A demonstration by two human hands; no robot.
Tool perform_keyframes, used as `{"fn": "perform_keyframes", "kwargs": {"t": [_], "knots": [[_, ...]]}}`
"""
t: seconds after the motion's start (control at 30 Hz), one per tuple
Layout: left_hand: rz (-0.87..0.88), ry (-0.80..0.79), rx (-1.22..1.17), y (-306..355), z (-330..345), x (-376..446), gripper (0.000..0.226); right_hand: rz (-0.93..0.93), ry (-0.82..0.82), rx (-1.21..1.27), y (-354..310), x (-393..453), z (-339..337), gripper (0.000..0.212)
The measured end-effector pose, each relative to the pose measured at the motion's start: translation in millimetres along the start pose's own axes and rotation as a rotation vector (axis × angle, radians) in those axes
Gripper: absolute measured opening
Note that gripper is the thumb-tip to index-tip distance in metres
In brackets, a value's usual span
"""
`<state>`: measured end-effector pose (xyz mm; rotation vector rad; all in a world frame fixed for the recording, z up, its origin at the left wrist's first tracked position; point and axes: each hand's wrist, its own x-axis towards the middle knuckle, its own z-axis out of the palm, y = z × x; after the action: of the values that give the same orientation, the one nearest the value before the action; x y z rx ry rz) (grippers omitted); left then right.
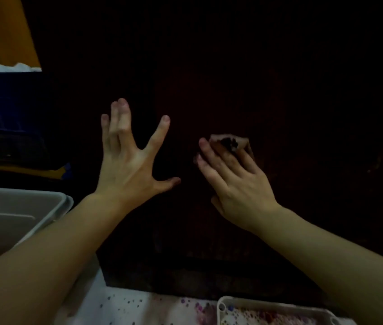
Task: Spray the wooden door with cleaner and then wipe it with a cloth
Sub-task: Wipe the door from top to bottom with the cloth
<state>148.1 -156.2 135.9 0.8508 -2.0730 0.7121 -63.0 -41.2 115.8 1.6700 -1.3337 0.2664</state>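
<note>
The dark wooden door (244, 78) fills most of the dim view in front of me. My right hand (235, 181) lies flat against it with straight fingers and presses a small stained cloth (230, 141) onto the wood; the cloth shows only beyond my fingertips. My left hand (129, 158) is spread wide, fingers straight, against or just off the door to the left of the cloth, and holds nothing. No spray bottle is in sight.
A grey plastic bin (21, 207) stands at the left, with a dark blue box (7, 102) and something white behind it. At the bottom lies a paint-spattered white sheet (138, 306), and a stained white tray (277, 306) sits at the bottom right.
</note>
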Motion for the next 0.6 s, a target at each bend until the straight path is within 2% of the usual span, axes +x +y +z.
{"fn": "perform_keyframes", "kwargs": {"t": [0.13, 0.2, 0.37, 0.5, 0.6], "knots": [[0.240, 0.070, 0.083, 19.5, -1.6, 12.1, 0.107, 0.194, 0.126, 0.055, 13.1, 24.0, -9.3, 0.081], [0.232, 0.075, 0.039, 39.7, 1.9, 14.9, 0.106, 0.200, 0.122, 0.071, 11.6, 10.8, -1.4, 0.082], [0.208, 0.077, 0.064, 51.1, 4.8, 16.9, 0.117, 0.066, 0.022, 0.039, 20.6, -28.9, 4.9, 0.078], [0.215, 0.088, 0.063, 57.3, 6.9, 18.8, 0.120, 0.181, 0.140, 0.047, 42.1, -9.2, -10.5, 0.069], [0.212, 0.090, 0.057, 58.1, 7.9, 18.7, 0.114, 0.232, 0.212, 0.085, 49.5, -32.0, -0.4, 0.061]]}}
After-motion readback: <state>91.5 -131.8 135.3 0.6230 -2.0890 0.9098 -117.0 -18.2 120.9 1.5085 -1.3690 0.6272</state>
